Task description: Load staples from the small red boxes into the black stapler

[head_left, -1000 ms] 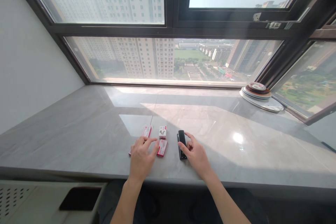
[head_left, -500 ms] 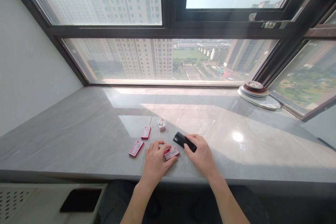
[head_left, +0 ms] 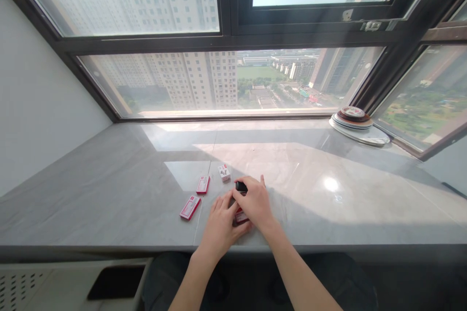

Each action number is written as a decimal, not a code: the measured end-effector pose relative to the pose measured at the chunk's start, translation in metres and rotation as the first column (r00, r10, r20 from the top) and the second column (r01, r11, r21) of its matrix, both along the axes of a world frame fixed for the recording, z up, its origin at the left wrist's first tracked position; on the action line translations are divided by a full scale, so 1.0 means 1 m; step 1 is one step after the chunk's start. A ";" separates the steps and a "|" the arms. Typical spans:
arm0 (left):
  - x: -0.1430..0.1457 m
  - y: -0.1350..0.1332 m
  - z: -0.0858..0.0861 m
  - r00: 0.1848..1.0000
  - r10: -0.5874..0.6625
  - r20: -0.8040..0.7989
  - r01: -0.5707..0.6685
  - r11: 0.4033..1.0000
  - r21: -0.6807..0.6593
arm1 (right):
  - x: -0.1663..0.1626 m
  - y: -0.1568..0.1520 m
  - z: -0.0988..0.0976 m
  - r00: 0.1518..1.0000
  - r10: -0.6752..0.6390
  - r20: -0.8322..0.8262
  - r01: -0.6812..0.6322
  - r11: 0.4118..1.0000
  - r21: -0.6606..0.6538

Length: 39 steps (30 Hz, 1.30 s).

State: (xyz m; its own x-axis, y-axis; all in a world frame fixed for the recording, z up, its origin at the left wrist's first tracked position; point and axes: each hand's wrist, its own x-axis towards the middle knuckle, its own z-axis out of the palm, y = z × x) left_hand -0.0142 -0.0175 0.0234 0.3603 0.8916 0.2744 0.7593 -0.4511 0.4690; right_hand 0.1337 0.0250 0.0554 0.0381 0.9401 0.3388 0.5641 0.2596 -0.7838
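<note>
My left hand (head_left: 222, 223) is closed around a small red-and-white box (head_left: 241, 217) near the counter's front edge; its fingers and the other hand cover most of the box. Just above it, my right hand (head_left: 255, 201) grips a black stapler (head_left: 241, 186), of which only the far end shows clearly. The two hands meet, fingertips overlapping, so how the stapler lies against the box is hidden. To the left lie two flat red-and-white boxes, a nearer one (head_left: 190, 207) and a farther one (head_left: 203, 184). A small white box (head_left: 224, 173) with a dark picture stands beyond my hands.
A stack of plates (head_left: 353, 124) stands at the back right corner by the window. The grey stone counter (head_left: 109, 189) runs the full width, its front edge close to my forearms. Below left is a pale perforated surface with a black rectangle (head_left: 116, 282).
My right hand has moved left with the stapler, bringing it over to the box in my left hand. The loose boxes have stayed where they were; the view has shifted slightly.
</note>
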 end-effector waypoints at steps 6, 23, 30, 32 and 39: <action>0.001 0.001 0.000 0.998 0.044 0.039 -0.044 0.999 -0.020 | 0.052 0.005 -0.004 0.698 -0.091 -0.710 0.103 0.994 -0.026; -0.010 -0.009 0.015 0.993 0.041 0.107 -0.032 0.996 -0.080 | 0.085 -0.055 -0.044 0.948 -0.083 -0.307 -0.085 0.863 -0.498; -0.002 0.004 0.010 0.995 0.076 0.062 -0.076 0.997 -0.004 | 0.072 -0.036 -0.034 0.929 0.055 -0.367 -0.266 0.788 -0.555; -0.004 0.006 0.008 0.996 0.058 0.064 -0.058 0.998 -0.003 | 0.075 -0.036 -0.033 0.921 0.078 -0.383 -0.300 0.769 -0.564; -0.008 0.009 0.002 0.995 0.058 0.082 -0.055 0.998 -0.042 | 0.084 -0.035 -0.030 0.945 0.085 -0.317 -0.266 0.763 -0.590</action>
